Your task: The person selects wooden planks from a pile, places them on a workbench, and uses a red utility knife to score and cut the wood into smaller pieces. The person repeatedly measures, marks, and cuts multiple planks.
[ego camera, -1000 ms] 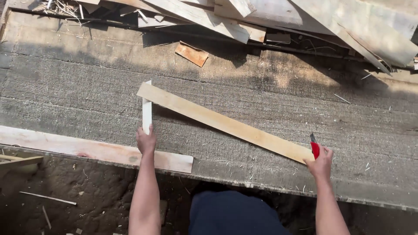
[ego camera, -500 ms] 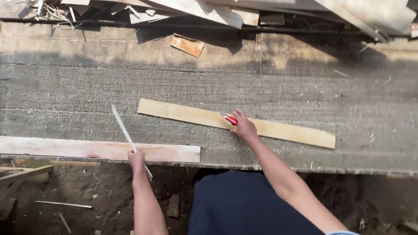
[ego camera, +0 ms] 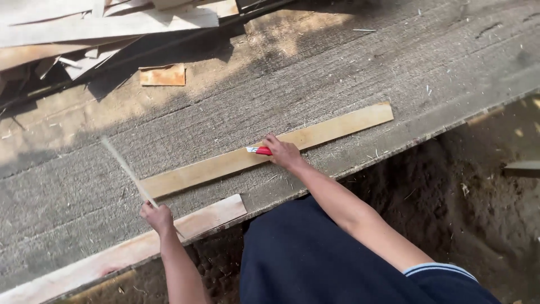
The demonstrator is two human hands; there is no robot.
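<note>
We press a red utility knife [ego camera: 260, 150] with our closed right hand [ego camera: 285, 152] onto 1 light, stiff wood slat [ego camera: 264, 151] lying on the workbench [ego camera: 337, 73], while our left hand [ego camera: 157, 217] grips a thin strip [ego camera: 126, 169] (blurred, probably brittle) at its near end.

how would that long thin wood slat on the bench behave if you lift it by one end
The slat looks thin and long, so it would probably flex and feel light. Lying flat on the rough bench, it likely slides rather than rolls. The right hand presses a red cutter against it.
</note>
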